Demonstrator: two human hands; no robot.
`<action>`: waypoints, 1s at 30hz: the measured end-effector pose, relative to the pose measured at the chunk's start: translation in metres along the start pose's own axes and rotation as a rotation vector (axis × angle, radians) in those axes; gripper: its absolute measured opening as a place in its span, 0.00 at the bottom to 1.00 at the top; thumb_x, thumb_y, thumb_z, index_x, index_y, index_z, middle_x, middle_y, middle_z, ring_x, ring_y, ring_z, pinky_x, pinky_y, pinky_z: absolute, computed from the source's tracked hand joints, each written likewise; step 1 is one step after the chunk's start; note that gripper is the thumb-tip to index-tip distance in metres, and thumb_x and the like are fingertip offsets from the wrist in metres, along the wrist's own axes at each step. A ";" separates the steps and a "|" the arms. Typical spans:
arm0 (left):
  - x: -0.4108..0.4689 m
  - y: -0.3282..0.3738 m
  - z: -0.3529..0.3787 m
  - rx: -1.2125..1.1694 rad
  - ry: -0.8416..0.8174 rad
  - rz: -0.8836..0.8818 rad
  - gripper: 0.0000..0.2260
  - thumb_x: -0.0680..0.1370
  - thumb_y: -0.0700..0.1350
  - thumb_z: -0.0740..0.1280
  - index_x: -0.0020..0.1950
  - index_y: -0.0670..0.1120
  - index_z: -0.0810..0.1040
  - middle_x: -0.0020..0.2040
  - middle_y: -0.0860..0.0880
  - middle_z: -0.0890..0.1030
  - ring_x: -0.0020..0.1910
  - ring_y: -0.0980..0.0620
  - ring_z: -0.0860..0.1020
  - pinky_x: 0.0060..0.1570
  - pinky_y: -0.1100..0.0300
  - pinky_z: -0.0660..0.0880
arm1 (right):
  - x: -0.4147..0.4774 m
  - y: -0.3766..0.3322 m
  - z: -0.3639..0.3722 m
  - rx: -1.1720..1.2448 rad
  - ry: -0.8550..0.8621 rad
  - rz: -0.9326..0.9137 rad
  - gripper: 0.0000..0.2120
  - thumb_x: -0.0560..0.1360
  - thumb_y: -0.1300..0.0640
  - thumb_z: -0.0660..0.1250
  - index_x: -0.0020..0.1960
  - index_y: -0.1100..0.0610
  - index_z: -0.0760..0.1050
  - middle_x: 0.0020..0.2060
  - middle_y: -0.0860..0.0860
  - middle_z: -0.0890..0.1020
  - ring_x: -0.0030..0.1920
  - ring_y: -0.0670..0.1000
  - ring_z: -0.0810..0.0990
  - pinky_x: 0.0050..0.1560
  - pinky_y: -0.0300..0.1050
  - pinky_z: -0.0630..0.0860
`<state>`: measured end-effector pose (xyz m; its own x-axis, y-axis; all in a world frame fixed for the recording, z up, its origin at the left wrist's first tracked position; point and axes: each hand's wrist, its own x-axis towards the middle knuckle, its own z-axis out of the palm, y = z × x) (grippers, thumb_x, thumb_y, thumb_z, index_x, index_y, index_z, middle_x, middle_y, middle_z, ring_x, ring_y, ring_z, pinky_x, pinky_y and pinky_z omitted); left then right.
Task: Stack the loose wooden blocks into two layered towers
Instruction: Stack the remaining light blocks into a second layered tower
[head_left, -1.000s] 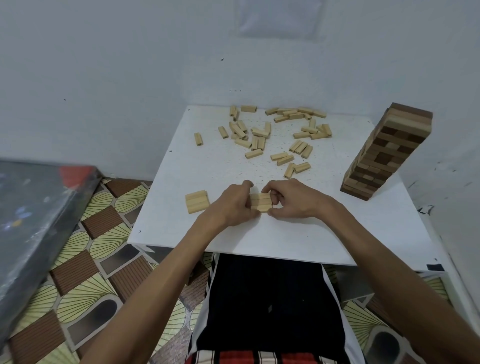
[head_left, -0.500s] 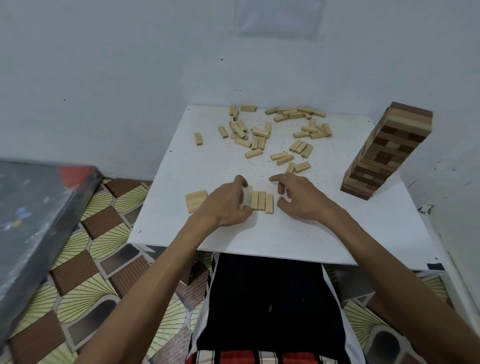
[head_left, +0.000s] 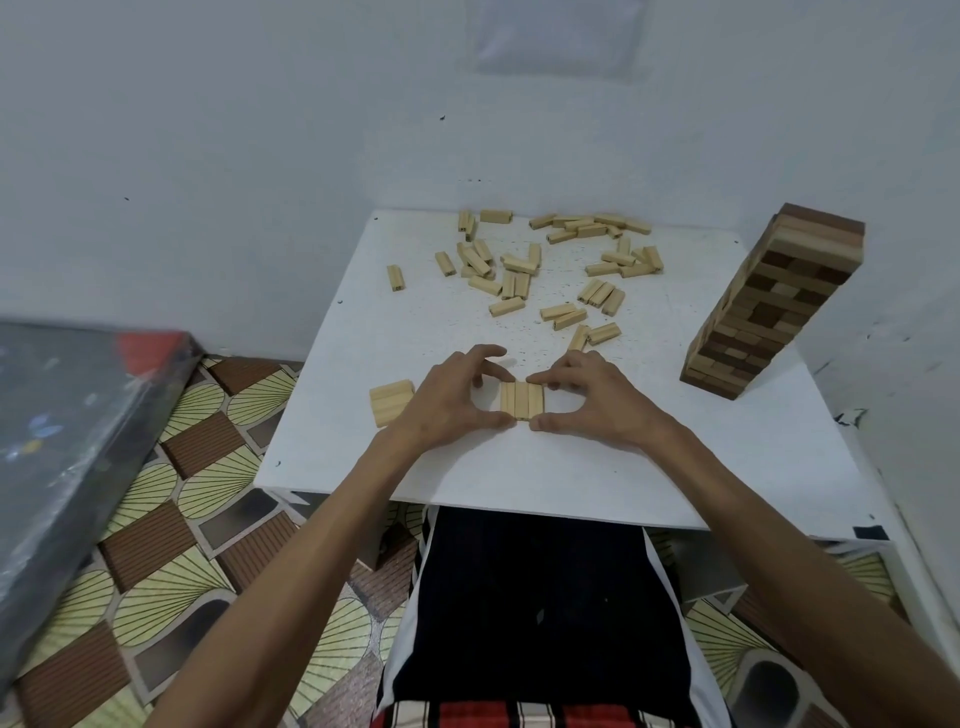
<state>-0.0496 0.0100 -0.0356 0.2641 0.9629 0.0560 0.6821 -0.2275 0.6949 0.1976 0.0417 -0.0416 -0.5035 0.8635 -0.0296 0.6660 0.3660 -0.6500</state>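
Note:
Three pale wooden blocks (head_left: 522, 400) lie side by side as one flat layer near the front of the white table (head_left: 597, 467). My left hand (head_left: 452, 400) and my right hand (head_left: 587, 400) bracket this layer from either side. Each hand has its thumb at the layer's near end and its fingertips at the far end, pinching it. Another flat layer of pale blocks (head_left: 391, 402) lies to the left of my left hand. Several loose pale blocks (head_left: 550, 265) are scattered over the far half of the table.
A tall tower of mixed brown and pale blocks (head_left: 769, 301) stands at the table's right side. White walls close the table in behind and on the right. A dark flat box (head_left: 67, 436) lies on the patterned floor to the left.
A second ago both hands covered the three blocks. They then spread apart and left the row lying flat. Now both have closed in again, thumbs and fingertips at the row's ends.

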 end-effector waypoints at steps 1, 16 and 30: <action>0.000 0.000 0.001 -0.003 0.004 0.000 0.38 0.68 0.54 0.81 0.74 0.53 0.68 0.58 0.64 0.82 0.52 0.58 0.73 0.54 0.59 0.69 | 0.000 0.000 0.001 0.004 0.006 -0.002 0.30 0.68 0.35 0.78 0.68 0.39 0.78 0.52 0.41 0.74 0.58 0.37 0.67 0.54 0.34 0.63; -0.016 -0.009 -0.012 0.008 0.091 0.021 0.38 0.67 0.56 0.81 0.72 0.52 0.68 0.56 0.63 0.81 0.53 0.58 0.72 0.57 0.54 0.67 | 0.011 -0.022 0.017 -0.074 0.061 -0.152 0.25 0.70 0.38 0.75 0.65 0.42 0.77 0.53 0.42 0.71 0.59 0.45 0.69 0.65 0.56 0.68; -0.077 -0.066 -0.078 0.010 0.298 -0.115 0.37 0.67 0.53 0.81 0.71 0.53 0.68 0.58 0.62 0.80 0.62 0.57 0.76 0.61 0.54 0.72 | 0.089 -0.096 0.067 0.036 -0.127 -0.332 0.25 0.70 0.41 0.76 0.66 0.43 0.77 0.60 0.41 0.72 0.63 0.45 0.72 0.67 0.56 0.72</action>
<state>-0.1682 -0.0383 -0.0295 -0.0253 0.9822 0.1862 0.7032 -0.1149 0.7016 0.0517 0.0602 -0.0324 -0.7555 0.6483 0.0950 0.4355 0.6052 -0.6664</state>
